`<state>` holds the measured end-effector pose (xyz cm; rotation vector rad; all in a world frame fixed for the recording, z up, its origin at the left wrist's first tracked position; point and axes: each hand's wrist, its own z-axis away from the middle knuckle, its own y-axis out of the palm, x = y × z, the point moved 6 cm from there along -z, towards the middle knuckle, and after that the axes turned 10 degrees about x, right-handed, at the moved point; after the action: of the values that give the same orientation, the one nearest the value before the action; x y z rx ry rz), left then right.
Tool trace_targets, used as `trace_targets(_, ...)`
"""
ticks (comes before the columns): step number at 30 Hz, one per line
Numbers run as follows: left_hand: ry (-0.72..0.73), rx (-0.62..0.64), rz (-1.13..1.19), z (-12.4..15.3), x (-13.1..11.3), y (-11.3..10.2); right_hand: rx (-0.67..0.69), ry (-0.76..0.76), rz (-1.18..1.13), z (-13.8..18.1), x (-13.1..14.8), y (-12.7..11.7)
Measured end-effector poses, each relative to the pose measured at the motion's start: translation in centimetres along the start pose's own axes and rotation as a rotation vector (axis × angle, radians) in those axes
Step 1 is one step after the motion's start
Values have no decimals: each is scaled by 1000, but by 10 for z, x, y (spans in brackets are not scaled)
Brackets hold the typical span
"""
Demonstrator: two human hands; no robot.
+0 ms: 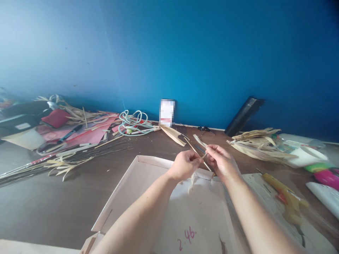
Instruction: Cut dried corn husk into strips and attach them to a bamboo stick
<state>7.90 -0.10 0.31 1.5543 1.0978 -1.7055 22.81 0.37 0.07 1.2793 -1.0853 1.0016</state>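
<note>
Above the far edge of a pale shallow cardboard box, my two hands work close together. A narrow strip of dried plant husk is pinched in my right hand, its flat end sticking out up and to the left. My left hand is closed in a pinch on the same strip, as a short piece spans the gap between the fingertips. A thin stick slants behind the fingers. Small pale shreds lie in the box, which has "2.46." written in its floor.
Dried husks and a yellow glue gun lie to the right. A black cylinder leans on the blue wall. A phone stands against it by a coiled pale cable. Leftward are sticks, a pink sheet and dark wires.
</note>
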Motion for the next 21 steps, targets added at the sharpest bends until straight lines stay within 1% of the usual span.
trace_targets(7, 15, 13, -8, 1, 0, 2, -1, -14, 6, 0, 0, 1)
trace_targets(10, 14, 12, -8, 0, 0, 1, -21, -33, 71, -1, -1, -2)
trace_targets(14, 8, -9, -7, 0, 1, 0, -113, -83, 206, -2, 0, -12)
trace_targets(17, -6, -60, 34, -1, 1, -3, -169, -78, 223, -3, -2, -18)
trace_targets(19, -17, -99, 96, -1, 2, -6, -135, -57, 189, -4, -5, -17)
trace_targets(21, -28, -124, 161, -1, 3, -8, -64, -24, 138, -5, -8, -12)
